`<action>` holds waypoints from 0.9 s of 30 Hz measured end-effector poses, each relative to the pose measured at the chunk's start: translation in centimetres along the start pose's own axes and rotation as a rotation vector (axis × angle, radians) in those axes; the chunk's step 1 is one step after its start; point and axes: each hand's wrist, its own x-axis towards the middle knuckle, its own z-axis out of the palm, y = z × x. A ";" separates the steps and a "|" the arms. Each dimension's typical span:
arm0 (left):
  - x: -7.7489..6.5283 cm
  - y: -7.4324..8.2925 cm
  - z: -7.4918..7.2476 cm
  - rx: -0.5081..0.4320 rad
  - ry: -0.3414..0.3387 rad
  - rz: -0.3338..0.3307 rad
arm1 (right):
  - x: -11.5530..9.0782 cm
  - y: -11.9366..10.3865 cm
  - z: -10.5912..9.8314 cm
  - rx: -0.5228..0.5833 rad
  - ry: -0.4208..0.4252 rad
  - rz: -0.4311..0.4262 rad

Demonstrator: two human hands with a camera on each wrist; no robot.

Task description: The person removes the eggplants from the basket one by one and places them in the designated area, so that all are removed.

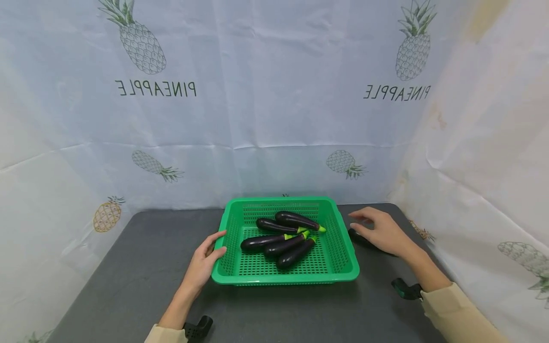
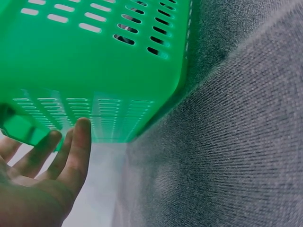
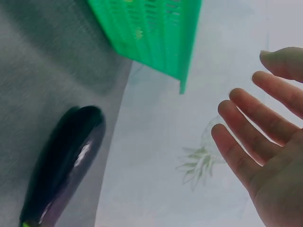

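Note:
A green plastic basket [image 1: 285, 280] with slotted walls holds several dark eggplants [image 1: 296, 219] with bright green stem ends. My left hand [image 1: 201, 262] is at the basket's left side, thumb and fingertips right at the rim. In the left wrist view its fingers [image 2: 78, 153] extend loosely along the outer wall. To the right of the basket, one more eggplant [image 3: 66, 163] lies on the table, partly hidden in the head view by my right hand [image 1: 381, 233]. That hand hovers over it with fingers apart and nothing between them.
The dark grey table [image 1: 141, 267] runs back to a pale cloth backdrop [image 1: 266, 95] printed with pineapples. More cloth hangs along the right side, close to my right arm. A black strap-like device [image 1: 407, 289] sits at each wrist.

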 end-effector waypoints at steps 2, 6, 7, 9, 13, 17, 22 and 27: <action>-0.1 0.0 -0.1 0.007 0.004 0.001 | 0.3 -0.5 0.1 0.015 -0.003 -0.004; -0.2 0.0 -0.2 0.012 0.002 0.008 | 0.8 -1.6 0.5 0.037 -0.018 -0.025; -0.2 0.0 -0.2 0.011 0.003 0.006 | 0.9 -1.9 0.6 0.041 -0.026 -0.031; -0.2 0.0 -0.1 0.012 0.009 0.004 | 1.1 -2.5 0.8 0.040 -0.043 -0.046; -0.2 0.2 0.0 -0.007 0.005 -0.005 | 1.4 -3.5 1.3 0.026 -0.069 -0.064; -0.3 0.4 0.0 -0.023 -0.006 -0.004 | 1.7 -4.3 1.7 0.001 -0.103 -0.082; -0.3 0.5 -0.1 -0.015 -0.013 -0.005 | 2.1 -5.2 2.4 -0.048 -0.149 -0.114; -0.2 0.5 -0.1 -0.020 -0.007 -0.013 | 2.3 -6.1 3.4 -0.083 -0.196 -0.130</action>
